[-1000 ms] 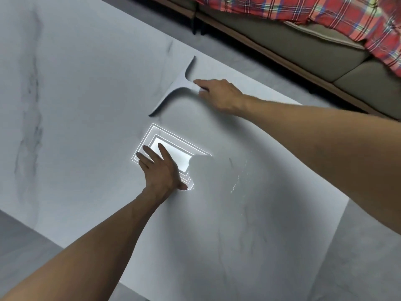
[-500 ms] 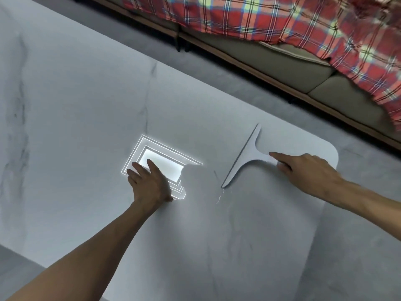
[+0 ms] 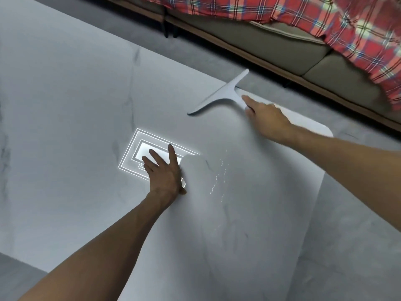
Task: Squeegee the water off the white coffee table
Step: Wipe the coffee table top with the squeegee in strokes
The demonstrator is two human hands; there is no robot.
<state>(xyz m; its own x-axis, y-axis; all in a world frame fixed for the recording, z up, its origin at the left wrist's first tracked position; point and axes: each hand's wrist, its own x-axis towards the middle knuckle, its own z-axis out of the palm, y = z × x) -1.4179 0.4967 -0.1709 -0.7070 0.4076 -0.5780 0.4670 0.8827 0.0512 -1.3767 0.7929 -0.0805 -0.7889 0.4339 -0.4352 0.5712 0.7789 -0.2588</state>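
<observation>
squeegee point(image 3: 221, 95) in right hand point(image 3: 268, 120), blade overhanging table point(image 3: 65, 94) edge

No legible text or labels

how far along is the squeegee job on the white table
Partly done at most. In hand: the right hand holds the squeegee, its blade reaching over the far edge of the white coffee table. The left hand lies flat on the top. Left: glinting water droplets beside that hand, nearer than the blade.
</observation>
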